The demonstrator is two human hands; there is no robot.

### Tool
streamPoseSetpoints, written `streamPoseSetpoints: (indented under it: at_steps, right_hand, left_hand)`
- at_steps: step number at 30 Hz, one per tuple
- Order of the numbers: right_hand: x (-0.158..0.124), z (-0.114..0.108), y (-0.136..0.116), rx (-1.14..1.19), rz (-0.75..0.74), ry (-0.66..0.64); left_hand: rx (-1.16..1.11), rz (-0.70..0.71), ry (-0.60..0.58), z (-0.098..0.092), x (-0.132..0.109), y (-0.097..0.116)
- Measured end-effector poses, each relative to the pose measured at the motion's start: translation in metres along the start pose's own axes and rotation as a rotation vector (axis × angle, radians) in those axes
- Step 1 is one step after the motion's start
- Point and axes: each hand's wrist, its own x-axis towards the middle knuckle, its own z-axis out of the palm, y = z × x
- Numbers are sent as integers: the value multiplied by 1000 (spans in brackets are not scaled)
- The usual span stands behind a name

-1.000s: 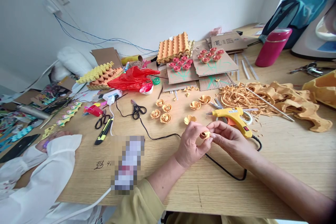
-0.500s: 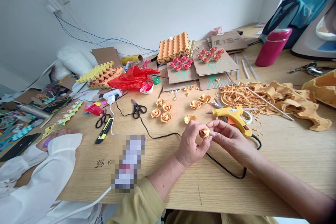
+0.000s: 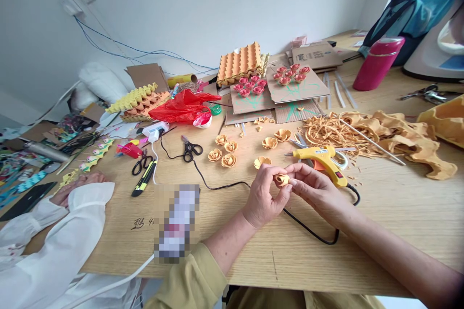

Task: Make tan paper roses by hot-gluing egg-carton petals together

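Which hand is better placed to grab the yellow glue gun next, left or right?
Right, probably. The right hand sits just beside the glue gun; the left hand is farther off, and both pinch the paper rose.

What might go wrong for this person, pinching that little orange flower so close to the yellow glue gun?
1. The glue gun lies just behind the right hand; if it is hot, a knuckle may brush its nozzle.
2. Its black cord runs beneath the right forearm, so a snag might drag the gun across the table.
3. The left hand and the right hand pinch the small paper rose together; too hard a squeeze may flatten its petals.
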Motion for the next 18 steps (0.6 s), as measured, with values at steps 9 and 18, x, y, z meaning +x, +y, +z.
streamPoseSetpoints:
  at_steps: [9, 18]
  right_hand:
    - [-1, 1, 0, -1, -19, 13]
    - [0, 0, -1, -26, -37, -9]
  left_hand:
    - [11, 50, -19, -1, 0, 0]
    - [-3, 10, 0, -1, 1, 1]
